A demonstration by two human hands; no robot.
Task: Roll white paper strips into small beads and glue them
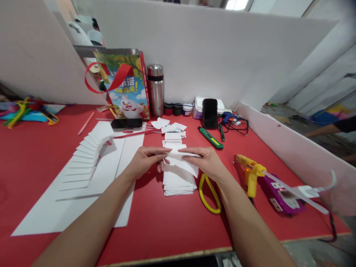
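Note:
Between my two hands is a white paper piece [185,165], held at its far edge above a stack of white paper strips [179,183]. My left hand [148,159] pinches the paper's left end with thumb and forefinger. At the other end, my right hand [204,159] grips it the same way. Small folded white pieces [172,138] lie just beyond the stack. To the left, a curved fan of folded white paper [80,159] rests on large white sheets [52,217]. By my right forearm are the yellow handles [210,198] of what look like scissors, their blades hidden.
A yellow glue gun [251,174] and purple power strip [280,198] lie right. Behind them are a green cutter [210,138] and an upright phone [210,113]. Paint jars [177,109], a steel flask [156,91] and a printed bag [128,85] line the white partition [194,55].

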